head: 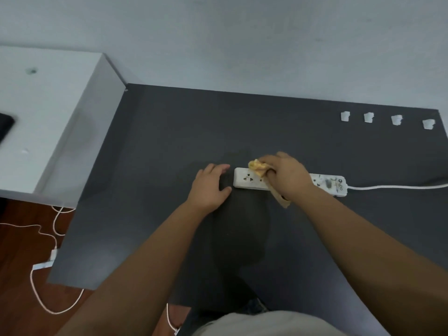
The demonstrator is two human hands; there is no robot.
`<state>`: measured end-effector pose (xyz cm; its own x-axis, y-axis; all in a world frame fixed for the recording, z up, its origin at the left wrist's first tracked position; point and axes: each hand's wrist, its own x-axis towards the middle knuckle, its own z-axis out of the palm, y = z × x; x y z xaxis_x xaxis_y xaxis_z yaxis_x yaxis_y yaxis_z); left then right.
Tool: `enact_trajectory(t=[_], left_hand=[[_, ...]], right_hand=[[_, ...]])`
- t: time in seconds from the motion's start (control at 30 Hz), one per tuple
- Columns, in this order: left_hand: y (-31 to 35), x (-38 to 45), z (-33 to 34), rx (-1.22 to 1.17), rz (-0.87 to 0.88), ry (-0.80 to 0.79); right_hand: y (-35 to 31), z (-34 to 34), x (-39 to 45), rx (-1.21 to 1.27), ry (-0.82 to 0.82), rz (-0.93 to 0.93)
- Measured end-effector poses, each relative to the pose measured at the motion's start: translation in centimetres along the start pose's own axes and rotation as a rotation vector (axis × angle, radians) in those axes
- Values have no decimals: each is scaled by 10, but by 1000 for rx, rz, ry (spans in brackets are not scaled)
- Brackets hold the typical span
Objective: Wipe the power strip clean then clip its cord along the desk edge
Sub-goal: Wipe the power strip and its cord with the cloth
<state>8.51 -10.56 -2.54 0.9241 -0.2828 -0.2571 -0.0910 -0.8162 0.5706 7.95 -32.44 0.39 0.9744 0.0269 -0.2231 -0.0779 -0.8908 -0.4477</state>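
Wiping the power strip (244, 180) mid-desk (169, 132); right hand (288, 177) clamped on a soft cloth (257, 169).
Left hand (209, 189) spread flat beside it, apart; strip looks light and slippery, so brace its end; cord (397, 186) looks limp.

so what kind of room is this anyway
Probably a home or office desk corner: a dark desk set against a plain wall, a white power strip being wiped, and charger cables trailing over a wood floor.
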Motion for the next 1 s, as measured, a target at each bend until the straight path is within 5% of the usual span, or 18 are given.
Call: enact_trajectory(t=[0.17, 0.3, 0.43, 0.57, 0.7, 0.83, 1.0], left_hand=[[5, 8, 5, 143, 97, -70], [10, 10, 8, 189, 141, -71], [15, 12, 14, 208, 181, -51], [20, 15, 17, 201, 192, -58], [28, 17, 26, 214, 224, -83], [32, 18, 29, 133, 156, -89], [42, 23, 30, 180, 204, -127]], right_hand=[[-6, 8, -14, -39, -182, -141], [11, 1, -9, 24, 48, 71], [6, 7, -26, -38, -135, -95], [23, -2, -22, 33, 107, 121], [19, 1, -37, -34, -111, -35], [35, -6, -32, 34, 111, 142], [31, -4, -45, -22, -89, -21]])
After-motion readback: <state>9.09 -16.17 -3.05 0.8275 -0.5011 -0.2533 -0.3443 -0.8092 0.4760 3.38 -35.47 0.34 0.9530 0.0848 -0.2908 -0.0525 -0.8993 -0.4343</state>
